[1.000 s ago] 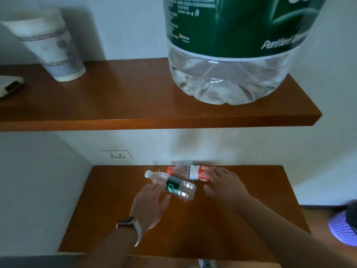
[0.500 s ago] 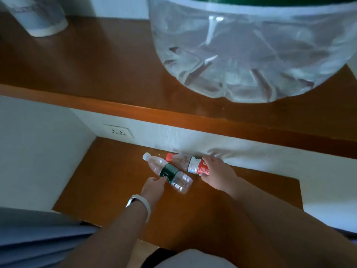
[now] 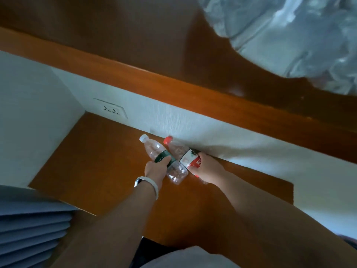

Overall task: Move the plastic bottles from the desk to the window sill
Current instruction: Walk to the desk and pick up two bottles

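The green bottle (image 3: 153,149) and the red bottle (image 3: 186,158) are lying side by side on the desk (image 3: 96,161), by the wall. The left hand (image 3: 156,169) is gripping the green bottle, and the right hand (image 3: 207,169) is gripping the red bottle. Both still seem to be waiting to go up, and the sill is not showing.

Looks like a private room in a home or dorm, not a workplace. Shows a plain wooden desk (image 3: 96,167) tucked into a corner of white walls (image 3: 29,113), under a matching shelf (image 3: 135,74). Has a socket (image 3: 111,109) low on the back wall. Keeps a big clear plastic jug (image 3: 289,39) on the shelf. Cannot tell what the blue-grey pleats (image 3: 29,229) at left are.
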